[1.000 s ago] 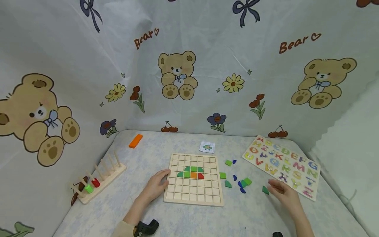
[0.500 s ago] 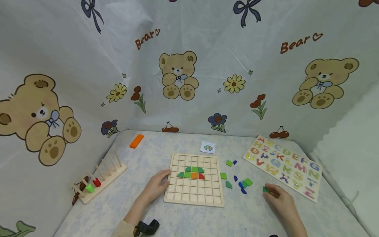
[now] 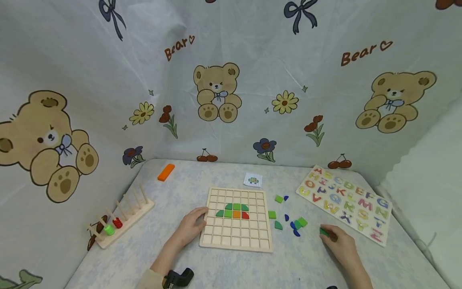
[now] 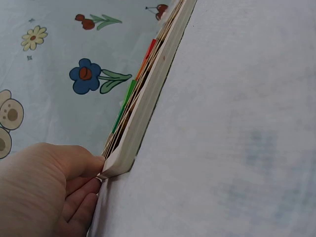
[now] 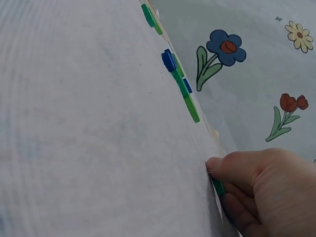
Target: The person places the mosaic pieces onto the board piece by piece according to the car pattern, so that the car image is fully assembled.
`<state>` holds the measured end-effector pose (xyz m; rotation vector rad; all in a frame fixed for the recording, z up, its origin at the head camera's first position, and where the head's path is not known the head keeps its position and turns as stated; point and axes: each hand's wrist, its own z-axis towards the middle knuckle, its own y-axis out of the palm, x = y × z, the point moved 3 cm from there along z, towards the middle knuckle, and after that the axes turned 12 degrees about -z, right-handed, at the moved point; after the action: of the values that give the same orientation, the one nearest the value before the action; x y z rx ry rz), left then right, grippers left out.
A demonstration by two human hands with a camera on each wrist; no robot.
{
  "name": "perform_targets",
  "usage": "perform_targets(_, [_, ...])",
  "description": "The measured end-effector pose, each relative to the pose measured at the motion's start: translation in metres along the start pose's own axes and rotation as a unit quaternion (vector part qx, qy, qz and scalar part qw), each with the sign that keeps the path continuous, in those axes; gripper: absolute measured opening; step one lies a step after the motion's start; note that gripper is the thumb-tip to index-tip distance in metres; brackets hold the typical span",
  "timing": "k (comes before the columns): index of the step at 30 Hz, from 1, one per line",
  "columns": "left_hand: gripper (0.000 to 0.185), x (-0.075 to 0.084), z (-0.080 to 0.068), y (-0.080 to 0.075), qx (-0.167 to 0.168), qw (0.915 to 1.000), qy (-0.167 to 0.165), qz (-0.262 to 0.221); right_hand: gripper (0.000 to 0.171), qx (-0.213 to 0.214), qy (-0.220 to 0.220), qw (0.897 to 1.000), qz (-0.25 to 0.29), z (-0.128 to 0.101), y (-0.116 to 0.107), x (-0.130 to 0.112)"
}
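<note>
My right hand [image 3: 340, 241] pinches a dark green quarter-round tile [image 3: 323, 231] between thumb and fingers, low over the table. In the right wrist view only a green sliver of this tile [image 5: 218, 186] shows beside the thumb. My left hand [image 3: 191, 224] holds the left edge of a wooden grid board [image 3: 235, 242], its thumb at the rim in the left wrist view. Green, orange and red tiles sit in the board's upper middle cells, among them an orange square [image 3: 236, 214] and a red quarter-round [image 3: 245, 215].
Loose green squares [image 3: 279, 199] and blue half-rounds [image 3: 286, 217] lie right of the board. A small picture card [image 3: 253, 180] lies behind it. An alphabet board [image 3: 348, 204] stands far right, a peg rack [image 3: 126, 224] at left, an orange block [image 3: 166, 172] at back left.
My right hand has closed its thumb and fingers on the green quarter-round tile, which lay beside its fingertips before. My left hand stays at the board's edge.
</note>
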<state>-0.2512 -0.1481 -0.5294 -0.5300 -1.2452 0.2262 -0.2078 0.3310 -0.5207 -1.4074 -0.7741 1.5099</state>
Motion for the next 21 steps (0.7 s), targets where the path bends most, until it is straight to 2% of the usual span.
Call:
perform_targets(12, [0.044,0.0,0.0,0.0,-0.001,1.0,0.0,-0.001,0.03,0.046,-0.029,0.998,-0.009,0.0,0.001,-0.001])
perform_targets(18, [0.044,0.0,0.0,0.0,-0.002,1.0,0.003,0.0,0.031,0.025,0.008,1.0,0.012,0.0,-0.004,-0.001])
perform_targets(21, [0.044,0.0,0.0,0.0,-0.003,1.0,0.003,0.0,0.031,0.029,0.012,0.999,0.037,0.002,-0.011,-0.002])
